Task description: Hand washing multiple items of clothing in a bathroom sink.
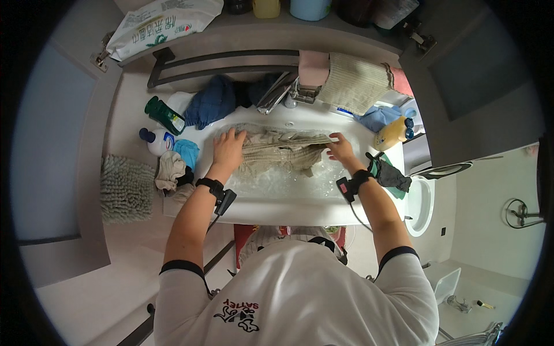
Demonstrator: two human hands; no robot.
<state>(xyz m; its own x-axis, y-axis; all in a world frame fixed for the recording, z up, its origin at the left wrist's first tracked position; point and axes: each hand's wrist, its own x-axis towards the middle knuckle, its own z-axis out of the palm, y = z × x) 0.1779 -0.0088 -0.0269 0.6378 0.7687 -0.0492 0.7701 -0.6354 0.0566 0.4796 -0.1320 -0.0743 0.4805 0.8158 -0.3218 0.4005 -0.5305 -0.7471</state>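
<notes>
A wet beige striped cloth (281, 151) is stretched from side to side in the white washbasin (277, 207), partly in sudsy water. My left hand (228, 151), back upward, holds its left end; the thumb is mostly hidden. At the other end, the fingers of my right hand (341, 149) pinch the raised upper edge. A taut fold runs between both hands, while the lower part of the fabric spreads in the water. Behind the cloth, the chrome faucet (277, 93) leans over the basin's back rim.
On the left ledge are a green bottle (166, 116), a white pump bottle (158, 142) and crumpled cloths (171, 169). Dark blue fabric (212, 101) lies behind. To the right are a yellow bottle (391, 133) and black cloth (391, 173). A towel bar (229, 54) and open cabinet doors (471, 86) overhang.
</notes>
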